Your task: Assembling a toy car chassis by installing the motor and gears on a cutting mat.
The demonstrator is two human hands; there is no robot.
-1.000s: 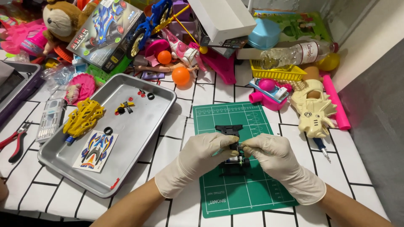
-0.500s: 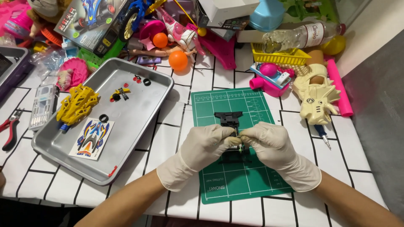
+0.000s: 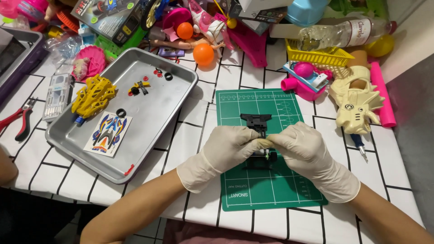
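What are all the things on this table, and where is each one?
black toy car chassis: one, black, on the mat, under both hands
green cutting mat: one, green, table centre
metal tray: one, silver, left of the mat
yellow car body shell: one, yellow, in the tray
sticker sheet: one, multicoloured, in the tray
orange balls: two, orange, behind the tray
red-handled pliers: one, far left
cream dinosaur toy: one, right of the mat
left hand: white glove, on the chassis
right hand: white glove, on the chassis
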